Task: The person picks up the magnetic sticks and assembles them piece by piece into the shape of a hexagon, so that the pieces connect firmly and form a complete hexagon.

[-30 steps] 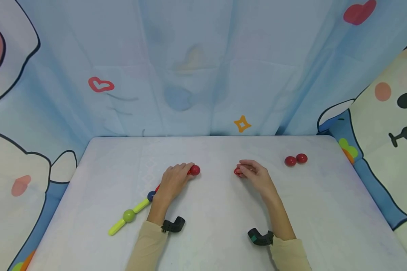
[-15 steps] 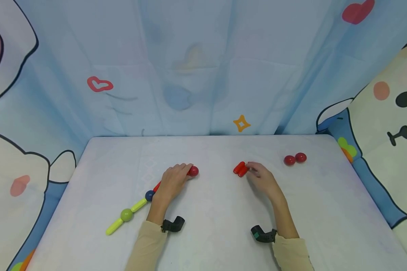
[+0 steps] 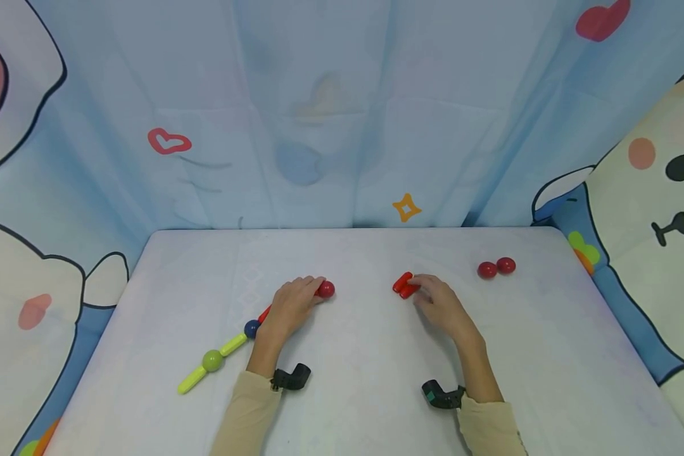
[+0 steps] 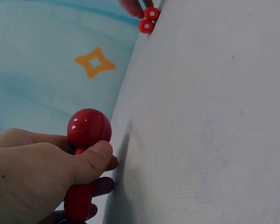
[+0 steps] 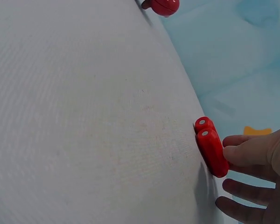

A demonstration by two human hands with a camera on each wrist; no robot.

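The chain of rods and balls (image 3: 234,345) lies slantwise on the tabletop (image 3: 353,392); the left hand (image 3: 287,310) grips its red-rod end, thumb against the red ball (image 4: 88,128). Well apart, the right hand (image 3: 441,307) touches two paired red rods (image 5: 212,151); whether its fingers pinch one, I cannot tell. Beyond sit two red balls (image 3: 496,268), side by side.

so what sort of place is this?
Looks like a small tabletop recording booth, though that's a guess: a white-topped table, blue cartoon-print cloth behind and beside it, and black wrist-mounted devices on both arms.
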